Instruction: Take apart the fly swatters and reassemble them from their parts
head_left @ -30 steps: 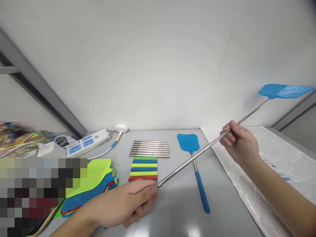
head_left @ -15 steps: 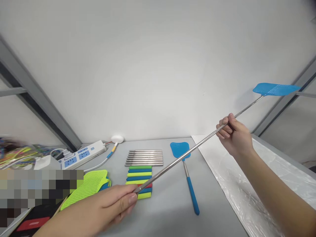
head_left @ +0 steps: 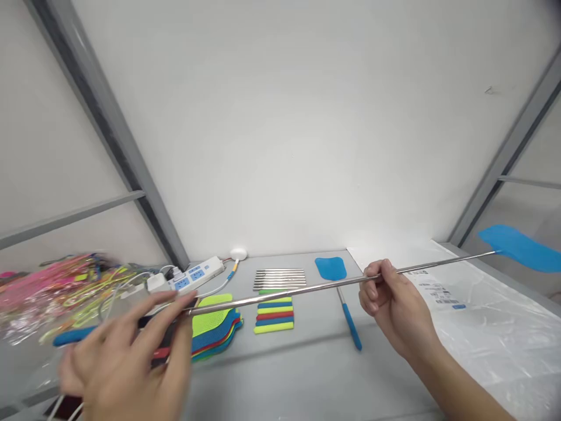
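Note:
Both my hands hold one long telescopic fly swatter [head_left: 521,245] with a blue head, its thin metal rod stretched out nearly level across the view. My left hand [head_left: 131,356], somewhat blurred, has its fingers round the left end, where a blue grip shows beyond it. My right hand [head_left: 392,304] pinches the rod partway toward the blue head. Behind the rod lies a shorter blue fly swatter [head_left: 331,269] on the grey table. Left of that are a row of metal rods [head_left: 279,279], several coloured grips [head_left: 274,322] and a stack of coloured swatter heads [head_left: 213,336].
A white power strip [head_left: 199,273] with plugs and cables stands at the back left, near a small white round device [head_left: 238,254]. Colourful items in clear plastic [head_left: 74,286] are heaped at the far left. Plastic sheeting [head_left: 486,339] covers the right side. A white wall [head_left: 284,146] rises behind.
The view has shifted left. My left hand has moved left along the swatter to its grip end, and the rod now lies flatter, with the blue head lower.

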The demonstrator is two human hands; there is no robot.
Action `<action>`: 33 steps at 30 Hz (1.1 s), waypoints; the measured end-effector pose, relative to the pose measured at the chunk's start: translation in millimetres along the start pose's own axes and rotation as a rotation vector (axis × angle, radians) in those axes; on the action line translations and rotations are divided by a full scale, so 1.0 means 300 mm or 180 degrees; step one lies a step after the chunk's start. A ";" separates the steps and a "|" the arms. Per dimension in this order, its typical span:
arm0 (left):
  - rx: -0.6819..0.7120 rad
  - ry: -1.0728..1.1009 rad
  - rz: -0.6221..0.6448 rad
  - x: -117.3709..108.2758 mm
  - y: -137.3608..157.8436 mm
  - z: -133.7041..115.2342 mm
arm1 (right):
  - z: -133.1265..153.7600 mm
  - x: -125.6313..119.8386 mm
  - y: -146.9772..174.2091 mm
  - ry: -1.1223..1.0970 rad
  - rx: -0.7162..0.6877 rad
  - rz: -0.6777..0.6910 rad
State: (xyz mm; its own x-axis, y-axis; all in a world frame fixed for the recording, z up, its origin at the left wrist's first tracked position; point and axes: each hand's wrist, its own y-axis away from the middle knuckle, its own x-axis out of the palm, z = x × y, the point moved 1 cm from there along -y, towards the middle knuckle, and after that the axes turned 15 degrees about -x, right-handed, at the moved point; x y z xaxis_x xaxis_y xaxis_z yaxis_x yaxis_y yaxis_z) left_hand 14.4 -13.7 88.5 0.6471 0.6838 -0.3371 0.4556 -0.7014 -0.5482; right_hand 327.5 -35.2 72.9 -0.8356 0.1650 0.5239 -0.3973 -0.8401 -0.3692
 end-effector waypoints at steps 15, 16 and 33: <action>-0.2678 0.3461 0.1972 0.124 0.460 -0.023 | -0.023 0.053 0.303 -0.0028 -0.0837 -0.0862; -0.2701 0.3438 0.1914 0.129 0.468 -0.025 | -0.035 0.039 0.326 -0.0024 -0.0701 -0.0878; -0.2866 0.4085 0.1474 0.039 0.482 -0.039 | -0.014 -0.078 0.371 -0.0104 -0.0057 -0.0952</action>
State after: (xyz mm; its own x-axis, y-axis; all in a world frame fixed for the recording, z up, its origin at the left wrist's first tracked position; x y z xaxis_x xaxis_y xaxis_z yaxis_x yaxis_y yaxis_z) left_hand 95.2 -109.5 14.1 0.6673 0.1103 0.7366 -0.0196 -0.9860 0.1655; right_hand 301.0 -130.5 16.2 -0.6680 0.3867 0.6358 -0.6308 -0.7475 -0.2082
